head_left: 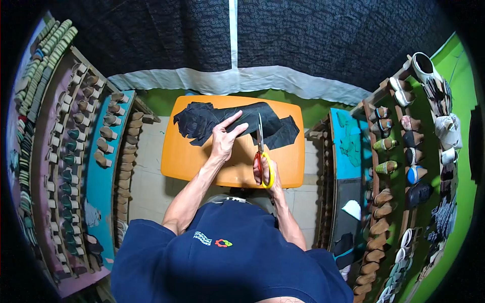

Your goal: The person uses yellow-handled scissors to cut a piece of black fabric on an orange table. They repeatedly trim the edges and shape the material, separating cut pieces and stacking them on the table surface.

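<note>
Dark, crumpled cloth (pixel 252 112) lies across the orange table (pixel 189 161). My left hand (pixel 223 142) is over its near edge, thumb and forefinger stretched apart; whether the fingertips touch the cloth I cannot tell. In my right hand (pixel 272 183) are scissors (pixel 261 149) with red and yellow handles. Their blades point away from me, upright in view, and look nearly closed in front of the cloth. My right fingers are wrapped round the handle loops. A bunched part of the cloth (pixel 194 123) is heaped at the table's left.
Racks of shoe forms (pixel 103 132) stand on the left, beside a blue panel (pixel 96 187). On the right, shelves hold sandals and shoes (pixel 386 144), next to a blue surface with green scraps (pixel 348 144). A dark patterned curtain (pixel 303 45) hangs behind the table.
</note>
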Demonstrator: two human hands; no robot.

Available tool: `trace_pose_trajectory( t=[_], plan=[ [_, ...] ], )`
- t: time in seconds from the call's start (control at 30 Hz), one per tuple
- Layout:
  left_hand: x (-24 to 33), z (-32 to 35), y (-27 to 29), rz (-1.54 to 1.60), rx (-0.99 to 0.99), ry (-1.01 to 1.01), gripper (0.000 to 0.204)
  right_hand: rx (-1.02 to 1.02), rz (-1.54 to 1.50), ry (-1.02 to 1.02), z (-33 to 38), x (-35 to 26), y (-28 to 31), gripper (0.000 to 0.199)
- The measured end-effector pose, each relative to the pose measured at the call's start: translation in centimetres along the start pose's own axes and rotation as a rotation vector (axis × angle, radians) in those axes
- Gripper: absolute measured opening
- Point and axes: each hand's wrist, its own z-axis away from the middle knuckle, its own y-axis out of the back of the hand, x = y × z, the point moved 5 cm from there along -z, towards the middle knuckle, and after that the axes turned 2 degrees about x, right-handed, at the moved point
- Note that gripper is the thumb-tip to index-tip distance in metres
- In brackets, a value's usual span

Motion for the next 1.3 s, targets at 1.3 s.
trace_pose_trajectory(
  t=[1.3],
  plan=[
    [0.6,1.4,-1.1,0.118,-0.108,0.041,0.065,0.007,-0.003,0.033,0.5,-2.3,-1.0,0.076]
  ],
)
